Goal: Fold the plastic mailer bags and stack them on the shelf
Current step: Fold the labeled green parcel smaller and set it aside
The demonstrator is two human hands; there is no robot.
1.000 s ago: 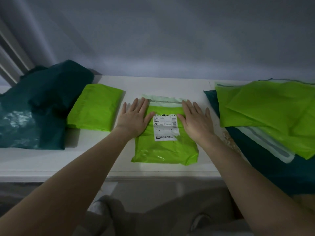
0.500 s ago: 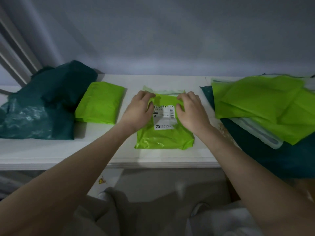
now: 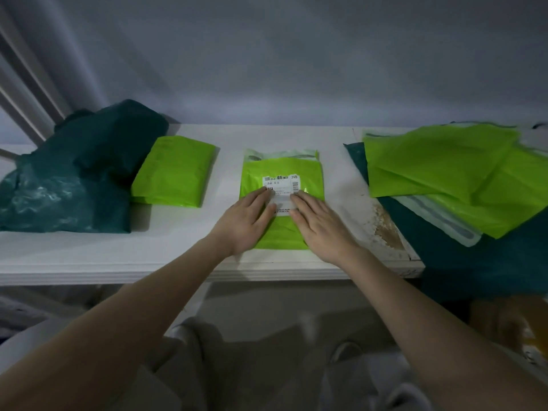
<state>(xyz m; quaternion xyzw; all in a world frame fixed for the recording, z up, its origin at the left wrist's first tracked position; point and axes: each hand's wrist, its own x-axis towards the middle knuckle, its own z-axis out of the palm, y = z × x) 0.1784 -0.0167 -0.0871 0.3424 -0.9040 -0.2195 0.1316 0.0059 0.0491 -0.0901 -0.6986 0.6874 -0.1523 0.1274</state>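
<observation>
A folded green mailer bag with a white shipping label lies flat near the front middle of the white shelf, its pale sealing flap showing along the far edge. The left hand and right hand rest palm-down on its near half, each grip spread flat with fingers extended, pinching nothing. The slick plastic will probably spring open once pressure lifts, and a forward push could slide the bag rather than crease it. A finished folded bag lies just to the left, beside a dark teal heap; a careless transfer could topple or unfold it. To the right, unfolded green bags overhang the shelf end and may slip off.
</observation>
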